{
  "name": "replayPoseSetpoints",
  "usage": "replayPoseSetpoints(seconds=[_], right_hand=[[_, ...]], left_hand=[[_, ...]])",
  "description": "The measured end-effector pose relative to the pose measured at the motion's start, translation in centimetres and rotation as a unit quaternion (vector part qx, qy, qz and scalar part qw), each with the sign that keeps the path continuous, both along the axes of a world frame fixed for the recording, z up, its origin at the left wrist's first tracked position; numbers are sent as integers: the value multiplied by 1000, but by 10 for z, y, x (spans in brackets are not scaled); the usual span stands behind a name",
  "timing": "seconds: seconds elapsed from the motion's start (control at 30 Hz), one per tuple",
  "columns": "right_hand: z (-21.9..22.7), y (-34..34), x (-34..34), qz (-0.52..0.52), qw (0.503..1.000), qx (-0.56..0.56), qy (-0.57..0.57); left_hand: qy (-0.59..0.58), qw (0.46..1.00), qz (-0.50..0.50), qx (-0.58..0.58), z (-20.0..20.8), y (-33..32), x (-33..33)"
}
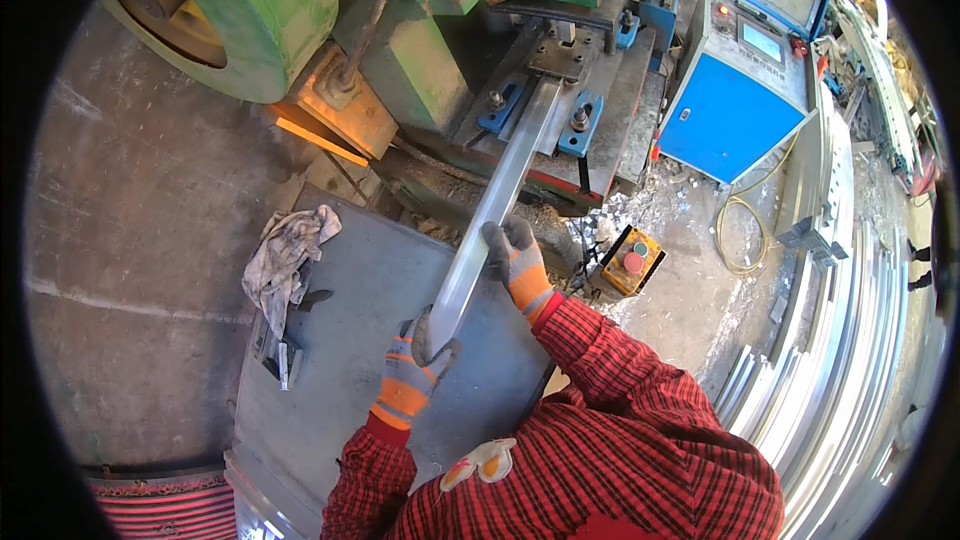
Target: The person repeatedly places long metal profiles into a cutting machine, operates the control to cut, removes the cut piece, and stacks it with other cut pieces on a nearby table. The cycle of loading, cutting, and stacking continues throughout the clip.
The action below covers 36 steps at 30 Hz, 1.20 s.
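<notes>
Head view: left hand point(410, 368) grips the near end of the metal bar point(498, 202), right hand point(522, 266) its side farther along. Likely stiff, moderately light, slippery; hold at both points.

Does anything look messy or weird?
Yes: shiny scraps litter the grey floor near the yellow button box, and a crumpled, stained greyish cloth lies over an edge of the grey metal table. Both look untidy.

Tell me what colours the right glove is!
The right glove is grey with darker fingers and some orange, seen best in the head view.
</notes>
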State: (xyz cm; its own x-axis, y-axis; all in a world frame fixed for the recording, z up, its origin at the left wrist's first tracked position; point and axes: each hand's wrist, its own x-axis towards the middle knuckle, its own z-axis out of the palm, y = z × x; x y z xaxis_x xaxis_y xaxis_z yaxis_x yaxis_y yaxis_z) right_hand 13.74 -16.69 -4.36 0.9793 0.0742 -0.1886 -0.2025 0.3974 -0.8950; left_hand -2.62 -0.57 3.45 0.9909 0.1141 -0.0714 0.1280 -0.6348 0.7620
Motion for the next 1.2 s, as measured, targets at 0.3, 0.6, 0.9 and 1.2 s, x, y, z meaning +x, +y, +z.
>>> replayPoseSetpoints(seconds=[0.3,0.6,0.9,1.2], right_hand=[[-3,27,8,-28,999,24,-27],[-7,28,8,-26,999,-11,-20],[-14,-1,26,6,989,-139,-55],[5,-93,-77,127,794,-540,-248]], left_hand=[[82,996,-1,-37,13,36,18],[63,995,-10,-76,-3,47,24],[16,1000,-27,2,-23,28,43],[-86,985,9,148,-63,5,99]])
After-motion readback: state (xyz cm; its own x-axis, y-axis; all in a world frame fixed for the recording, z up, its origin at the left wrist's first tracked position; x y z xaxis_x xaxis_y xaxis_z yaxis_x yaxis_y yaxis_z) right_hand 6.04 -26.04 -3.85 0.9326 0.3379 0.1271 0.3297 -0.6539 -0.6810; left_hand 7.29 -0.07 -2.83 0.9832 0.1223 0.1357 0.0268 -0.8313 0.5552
